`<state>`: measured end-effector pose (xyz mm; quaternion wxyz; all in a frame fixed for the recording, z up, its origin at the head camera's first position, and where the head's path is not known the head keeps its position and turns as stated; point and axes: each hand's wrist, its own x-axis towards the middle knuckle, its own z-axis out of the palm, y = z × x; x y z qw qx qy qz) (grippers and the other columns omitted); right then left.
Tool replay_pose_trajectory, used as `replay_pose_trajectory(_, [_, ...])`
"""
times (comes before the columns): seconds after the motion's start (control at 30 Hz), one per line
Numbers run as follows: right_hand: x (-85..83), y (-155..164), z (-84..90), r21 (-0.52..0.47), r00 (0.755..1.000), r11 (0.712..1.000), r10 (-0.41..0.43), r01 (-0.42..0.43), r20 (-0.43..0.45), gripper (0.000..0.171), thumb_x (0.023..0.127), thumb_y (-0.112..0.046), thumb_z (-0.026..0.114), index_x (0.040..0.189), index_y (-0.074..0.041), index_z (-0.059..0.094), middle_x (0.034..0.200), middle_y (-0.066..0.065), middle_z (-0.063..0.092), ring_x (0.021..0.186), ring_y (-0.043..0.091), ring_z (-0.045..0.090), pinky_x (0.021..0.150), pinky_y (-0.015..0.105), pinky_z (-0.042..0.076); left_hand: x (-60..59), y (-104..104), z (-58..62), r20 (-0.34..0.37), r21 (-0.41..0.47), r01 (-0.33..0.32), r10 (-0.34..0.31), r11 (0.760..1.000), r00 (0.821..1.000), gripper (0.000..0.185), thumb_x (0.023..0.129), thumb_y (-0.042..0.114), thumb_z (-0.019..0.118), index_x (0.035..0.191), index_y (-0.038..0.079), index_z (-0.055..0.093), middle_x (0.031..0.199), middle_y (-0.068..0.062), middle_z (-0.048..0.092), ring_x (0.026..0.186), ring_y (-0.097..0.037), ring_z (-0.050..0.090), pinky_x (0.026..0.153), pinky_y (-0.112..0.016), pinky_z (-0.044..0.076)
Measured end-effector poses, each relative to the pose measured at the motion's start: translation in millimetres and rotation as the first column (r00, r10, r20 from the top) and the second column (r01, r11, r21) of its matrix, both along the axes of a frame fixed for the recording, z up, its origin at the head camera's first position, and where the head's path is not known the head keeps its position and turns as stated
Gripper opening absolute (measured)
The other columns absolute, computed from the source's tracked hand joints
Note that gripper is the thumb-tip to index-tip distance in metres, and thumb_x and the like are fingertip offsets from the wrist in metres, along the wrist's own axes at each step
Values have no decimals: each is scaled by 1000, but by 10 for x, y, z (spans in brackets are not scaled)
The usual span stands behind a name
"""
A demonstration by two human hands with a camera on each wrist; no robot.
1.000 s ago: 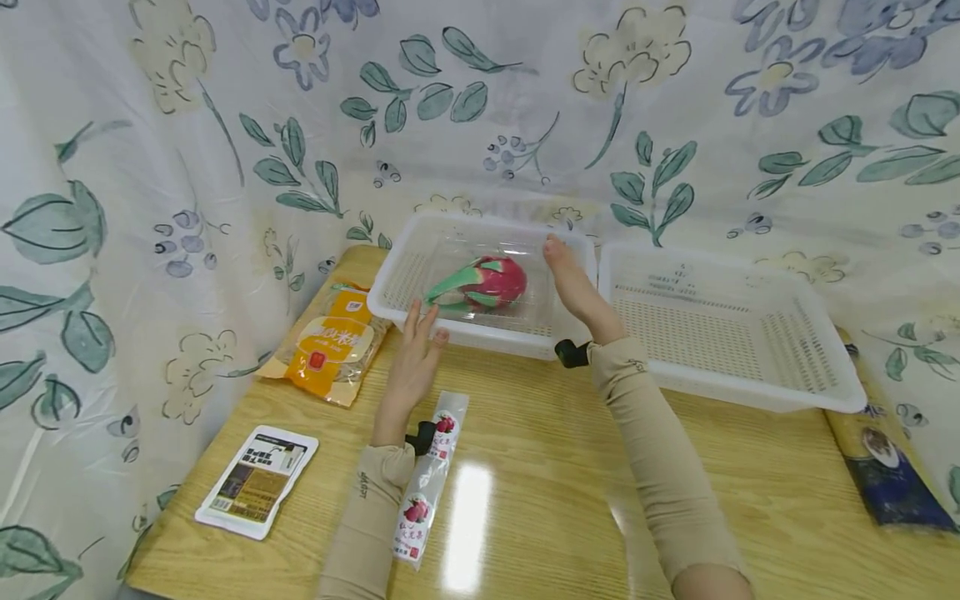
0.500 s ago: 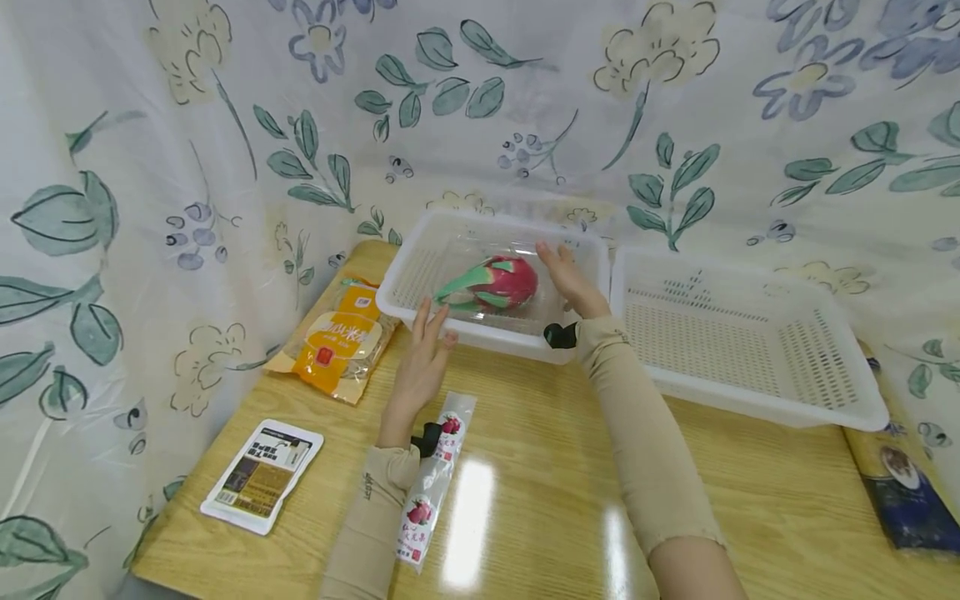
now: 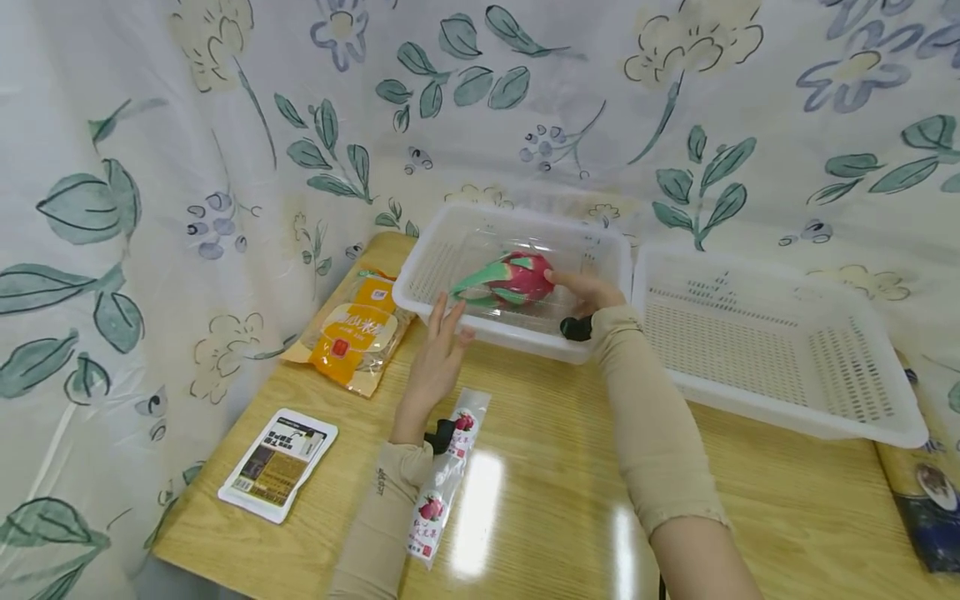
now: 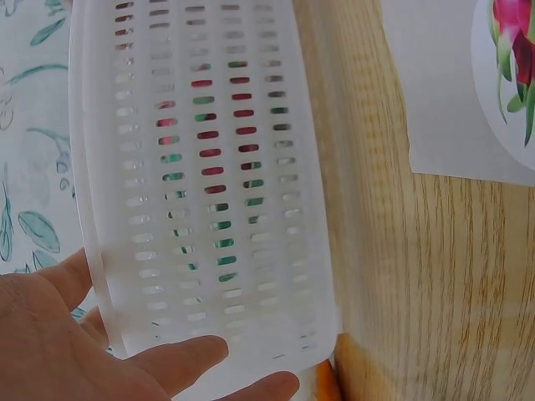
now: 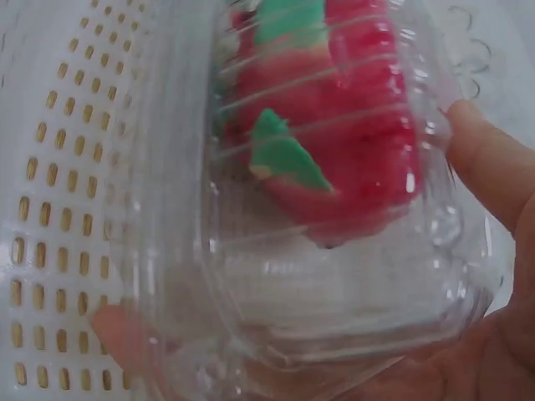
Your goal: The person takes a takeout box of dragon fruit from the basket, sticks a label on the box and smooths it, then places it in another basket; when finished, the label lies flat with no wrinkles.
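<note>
A: Item: dragon fruit in clear clamshell. Location?
B: Inside left basket; right hand curls around its end, not yet lifted.
A: Left hand?
B: Fingers straight against the basket's near wall. Right basket holds nothing; packets lie on table.

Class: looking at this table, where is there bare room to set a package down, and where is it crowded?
Free: the right basket, and bare wood between the right sleeve and that basket. Crowded: the left side, with orange packet, card and long sachet.
</note>
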<state>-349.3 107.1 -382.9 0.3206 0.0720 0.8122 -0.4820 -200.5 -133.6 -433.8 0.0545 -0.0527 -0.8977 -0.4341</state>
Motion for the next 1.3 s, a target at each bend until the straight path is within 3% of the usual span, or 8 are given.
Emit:
replay_pose_trajectory(0.2, [-55,88,-75,-14,996,997,72,-71,45,93,95,-55,45,155,-1,-1,162,24,5,142,44,31,119,47,26,-1,4,11,-4,-4,-5,5,1000,1000,92,86,77,11,155,18,23,166,-2,-2,136,-48,39,85,-59,51])
replay_pose_trajectory(0.47, [-2,72,-42,-62,999,997,-46,47,14,88,96,-47,51,156,-6,-1,161,20,13,136,43,39,116,46,32,-2,14,-5,-11,2,-10,10,1000,1000,92,86,77,11,155,17,24,165,-5,0,133,-47,43,83,-57,52])
replay_pose_trajectory(0.77, [56,68,-30,-263,989,953,-143,148,36,83,99,-36,50,156,-9,-2,162,20,2,149,36,13,119,46,27,7,11,12,-16,-2,-9,9,1000,1000,77,95,66,18,155,18,23,166,-5,0,134,-46,42,87,-57,50])
replay_pose_trajectory(0.9, [83,95,-18,-294,986,941,-159,168,52,81,100,-35,49,156,-10,-4,162,19,0,149,34,10,118,46,28,2,33,-3,-13,-12,1,-1,1000,1000,77,96,65,18,155,16,24,166,-4,-1,128,-46,49,69,-41,52])
replay_pose_trajectory(1.03, [100,117,48,-366,973,902,-206,229,100,83,99,-37,50,157,-18,-6,163,15,0,145,38,25,104,42,47,-2,45,-14,-8,-17,4,-4,1000,1000,80,94,68,16,154,16,24,165,-5,0,121,-46,54,56,-31,44])
replay_pose_trajectory(1.1, [108,122,109,-405,969,880,-223,247,107,82,98,-38,51,157,-20,-4,163,13,1,141,40,32,86,38,57,-2,45,-10,-10,-17,3,-3,1000,1000,81,93,69,15,154,17,24,165,-6,0,125,-47,50,59,-34,47])
replay_pose_trajectory(1.2, [116,125,209,-445,970,862,-229,241,82,77,98,-39,51,156,-19,4,162,13,6,134,42,39,66,32,60,1,46,5,-17,-16,-6,5,1000,1000,83,91,71,13,154,18,25,165,-7,1,128,-49,47,70,-44,52])
replay_pose_trajectory(1.3, [135,137,301,-460,966,853,-253,245,46,72,98,-37,51,154,-16,11,160,13,12,126,39,44,70,33,60,-5,51,11,-19,-7,-10,10,1000,1000,86,90,72,12,154,16,26,165,-6,0,131,-50,44,73,-49,52])
